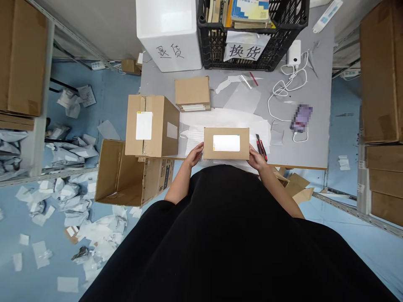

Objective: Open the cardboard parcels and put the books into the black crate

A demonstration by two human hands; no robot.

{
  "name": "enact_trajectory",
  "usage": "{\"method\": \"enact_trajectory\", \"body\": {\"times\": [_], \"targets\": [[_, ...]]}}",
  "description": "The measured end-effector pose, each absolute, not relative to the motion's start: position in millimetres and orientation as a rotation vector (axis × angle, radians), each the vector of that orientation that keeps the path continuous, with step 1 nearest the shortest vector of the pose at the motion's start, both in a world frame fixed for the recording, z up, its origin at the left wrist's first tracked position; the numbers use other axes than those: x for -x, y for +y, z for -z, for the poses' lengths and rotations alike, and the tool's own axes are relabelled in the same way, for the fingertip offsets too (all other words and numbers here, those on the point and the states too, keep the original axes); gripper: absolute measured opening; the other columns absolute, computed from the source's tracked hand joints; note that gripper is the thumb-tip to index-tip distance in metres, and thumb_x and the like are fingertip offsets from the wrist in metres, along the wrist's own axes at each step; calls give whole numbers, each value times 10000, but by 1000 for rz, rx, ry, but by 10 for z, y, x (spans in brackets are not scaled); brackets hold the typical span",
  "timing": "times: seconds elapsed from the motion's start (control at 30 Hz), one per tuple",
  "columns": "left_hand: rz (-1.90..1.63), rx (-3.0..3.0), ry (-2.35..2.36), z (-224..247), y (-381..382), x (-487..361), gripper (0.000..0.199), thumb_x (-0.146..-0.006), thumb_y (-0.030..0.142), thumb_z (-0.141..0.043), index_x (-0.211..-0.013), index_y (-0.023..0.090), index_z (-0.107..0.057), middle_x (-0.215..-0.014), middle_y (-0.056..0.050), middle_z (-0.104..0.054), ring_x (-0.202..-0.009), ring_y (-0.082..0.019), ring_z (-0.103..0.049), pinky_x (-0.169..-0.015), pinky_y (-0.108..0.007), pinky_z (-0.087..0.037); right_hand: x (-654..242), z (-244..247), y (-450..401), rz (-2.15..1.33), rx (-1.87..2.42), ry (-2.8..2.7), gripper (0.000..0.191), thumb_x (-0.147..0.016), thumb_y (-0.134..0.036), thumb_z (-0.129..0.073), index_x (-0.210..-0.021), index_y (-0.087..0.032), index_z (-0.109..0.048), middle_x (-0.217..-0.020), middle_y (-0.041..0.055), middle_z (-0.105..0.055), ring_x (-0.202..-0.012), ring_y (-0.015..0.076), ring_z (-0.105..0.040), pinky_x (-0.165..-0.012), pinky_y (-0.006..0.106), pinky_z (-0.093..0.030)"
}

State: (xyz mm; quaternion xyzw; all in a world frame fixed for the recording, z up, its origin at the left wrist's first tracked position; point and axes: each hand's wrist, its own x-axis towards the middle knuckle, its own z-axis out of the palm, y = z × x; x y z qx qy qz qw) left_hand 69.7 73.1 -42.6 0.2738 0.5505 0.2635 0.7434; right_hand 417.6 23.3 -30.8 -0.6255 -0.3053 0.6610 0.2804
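Note:
A closed brown carton (226,154) with a white label on its face is held between my two hands at the table's front edge. My left hand (195,154) presses on its left end, and my right hand (256,158) is on its right end. Just beside my right hand lies a red and black box cutter (261,147). White paper sheets (233,116) are spread on the table beneath and behind the carton.
A taped carton (153,126) and a smaller one (192,93) stand left on the table (311,153). At the back are a white bin (170,37) and a black crate (214,46) of books. A cabled phone (301,118) lies right; an open box (119,172) is lower left.

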Motion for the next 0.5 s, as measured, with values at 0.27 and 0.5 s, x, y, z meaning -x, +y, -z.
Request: {"method": "enact_trajectory", "body": {"times": [0.27,0.5], "targets": [[-518,-693,1168,218,809,-789,469,-828,481,-623,-1228,236,-632,-1291,-42,-673,-1199,-204,-604,-1066,-334,-445,-4126,34,330,-1870,1641,-629,473,-874,-478,-624,-1328,-347,-620,-1108,-7,-750,-971,160,-670,-870,318,-551],[-213,-873,1288,-164,1145,-802,473,-897,614,-478,-1176,267,-637,-1046,-51,-720,-953,-203,-626,-872,-324,-520,-4179,-297,630,-1754,1950,-672,316,-928,-468,-611,-1005,-182,-721,-835,80,-740,-699,153,-648,-714,290,-601]]}}
